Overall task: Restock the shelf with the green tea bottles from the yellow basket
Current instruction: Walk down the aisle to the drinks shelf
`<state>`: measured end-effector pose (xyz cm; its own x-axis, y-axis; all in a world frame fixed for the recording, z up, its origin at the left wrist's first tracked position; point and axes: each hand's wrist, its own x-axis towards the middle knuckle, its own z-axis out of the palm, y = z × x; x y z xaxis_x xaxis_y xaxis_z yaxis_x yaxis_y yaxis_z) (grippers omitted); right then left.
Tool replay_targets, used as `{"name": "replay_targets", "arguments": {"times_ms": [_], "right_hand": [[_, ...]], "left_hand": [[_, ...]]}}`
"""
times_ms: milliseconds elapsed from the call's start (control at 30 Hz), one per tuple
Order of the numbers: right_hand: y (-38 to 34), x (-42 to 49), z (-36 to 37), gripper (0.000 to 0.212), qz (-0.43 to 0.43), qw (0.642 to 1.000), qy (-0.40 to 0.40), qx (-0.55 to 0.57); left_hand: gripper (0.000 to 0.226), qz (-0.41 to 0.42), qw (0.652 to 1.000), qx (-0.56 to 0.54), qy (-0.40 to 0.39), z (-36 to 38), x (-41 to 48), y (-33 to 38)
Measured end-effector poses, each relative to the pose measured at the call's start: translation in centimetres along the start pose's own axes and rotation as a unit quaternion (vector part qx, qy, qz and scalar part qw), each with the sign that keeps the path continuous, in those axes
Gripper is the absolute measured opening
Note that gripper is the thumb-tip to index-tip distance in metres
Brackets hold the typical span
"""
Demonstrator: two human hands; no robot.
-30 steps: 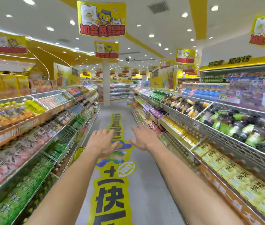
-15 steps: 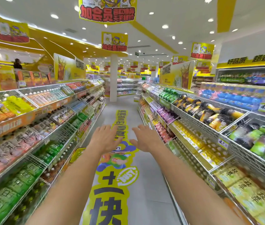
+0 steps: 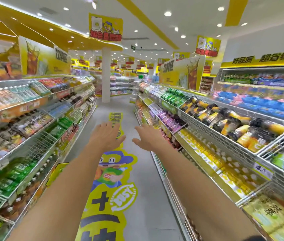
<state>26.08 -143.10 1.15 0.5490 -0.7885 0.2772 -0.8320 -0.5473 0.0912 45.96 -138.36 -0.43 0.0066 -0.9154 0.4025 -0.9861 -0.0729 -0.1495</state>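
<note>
My left hand and my right hand reach out side by side over the aisle floor, palms down and fingers spread, holding nothing. Green-labelled bottles lie in a wire shelf bay low on the left. More green bottles lie on the top tier of the right shelf, further down the aisle. A yellow object stands on the floor against the left shelf; only one edge shows, so I cannot tell whether it is the basket.
Wire shelves full of drinks line the aisle on the left and on the right. A yellow floor sticker runs down the grey floor. A white pillar stands at the far end.
The view has moved forward along the aisle and the shelves have slid past on both sides. Both hands stay stretched out in front, open.
</note>
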Motion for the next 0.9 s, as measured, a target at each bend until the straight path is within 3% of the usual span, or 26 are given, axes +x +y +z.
{"name": "replay_targets", "arguments": {"times_ms": [333, 633, 900], "right_hand": [[4.2, 20.2, 5.7, 0.061, 0.008, 1.000, 0.005, -0.008], [8.5, 40.8, 14.8, 0.061, -0.023, 1.000, 0.000, 0.015], [14.0, 61.1, 18.6, 0.062, -0.047, 0.998, 0.031, 0.038]], "left_hand": [[0.079, 0.005, 1.000, -0.022, -0.020, 8.2, 17.4, -6.1], [0.068, -0.010, 0.999, -0.012, -0.041, 19.0, 34.2, -12.4], [0.085, -0.036, 0.999, -0.012, -0.013, 24.4, 52.0, -16.1]]}}
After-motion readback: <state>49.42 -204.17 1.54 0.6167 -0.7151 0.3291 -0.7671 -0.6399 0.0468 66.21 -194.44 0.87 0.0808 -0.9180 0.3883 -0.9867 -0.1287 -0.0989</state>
